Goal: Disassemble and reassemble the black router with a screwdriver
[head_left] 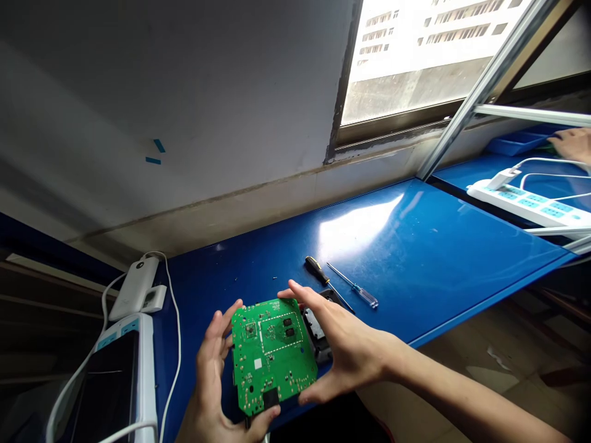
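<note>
The green circuit board (270, 366) is at the near edge of the blue table (410, 246), face up between both hands; whether it touches the tabletop cannot be told. The left hand (210, 384) grips its left and near edges, thumb at the near one, and the right hand (353, 347) grips its far edge and near right corner. Just right of the board, a black case (318, 341) sits partly hidden by the right hand, crowding that side. Beyond it lie a black-handled screwdriver (316, 269) and a clear-handled screwdriver (364, 294), side by side. On the left, a white cable (174, 320) runs near the left hand, beside a power strip (146, 363) and a white plug-in block (135, 286). Far right, past a metal post (462, 114), are another power strip (530, 206), a blue tray (517, 144) and another person's hand (574, 145).
</note>
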The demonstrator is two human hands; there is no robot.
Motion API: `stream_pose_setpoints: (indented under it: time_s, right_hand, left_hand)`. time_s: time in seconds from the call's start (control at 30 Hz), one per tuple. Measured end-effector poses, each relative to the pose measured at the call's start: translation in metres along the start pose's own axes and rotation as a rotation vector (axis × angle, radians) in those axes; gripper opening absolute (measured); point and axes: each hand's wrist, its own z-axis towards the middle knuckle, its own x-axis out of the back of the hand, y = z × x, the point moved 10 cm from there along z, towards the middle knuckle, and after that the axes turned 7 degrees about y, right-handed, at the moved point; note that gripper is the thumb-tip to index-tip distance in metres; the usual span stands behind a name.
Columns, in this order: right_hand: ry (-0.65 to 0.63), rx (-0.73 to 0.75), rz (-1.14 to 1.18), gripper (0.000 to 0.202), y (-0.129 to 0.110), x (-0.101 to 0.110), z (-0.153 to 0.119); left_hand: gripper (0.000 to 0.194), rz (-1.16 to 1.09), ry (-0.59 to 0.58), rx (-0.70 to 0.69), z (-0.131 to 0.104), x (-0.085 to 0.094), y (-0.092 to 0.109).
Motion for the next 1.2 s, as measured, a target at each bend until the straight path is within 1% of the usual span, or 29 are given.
stream_pose_setpoints:
  time_s: [0.23,0.43,0.6,0.83,0.97,1.1,1.2]
  right_hand:
    - [-0.037,-0.02,-0.058,0.151,-0.002,0.001,0.002]
    - [-0.025,0.027,-0.094,0.149,-0.005,0.003,0.001]
    - [-0.045,0.004,-0.116,0.148,-0.003,0.0,0.0]
    - [-0.054,0.003,-0.115,0.148,-0.005,-0.002,0.003]
    - [-0.049,-0.004,-0.113,0.146,-0.008,-0.003,0.002]
    - [-0.033,0.01,-0.139,0.145,-0.014,-0.003,0.003]
    - [-0.045,0.008,-0.16,0.146,-0.015,-0.003,0.006]
  left_hand:
    - [0.104,0.024,0.038,-0.074,-0.003,-0.003,0.005]
    - [0.098,0.061,0.088,-0.118,-0.004,-0.002,0.011]
    - [0.101,0.092,0.108,-0.158,-0.006,-0.002,0.011]
    - [0.1,0.098,0.1,-0.161,-0.007,0.0,0.009]
    - [0.105,0.099,0.084,-0.163,-0.008,0.0,0.009]
    - [0.102,0.146,0.093,-0.193,-0.006,0.002,0.012]
    - [0.102,0.185,0.097,-0.208,-0.004,0.003,0.013]
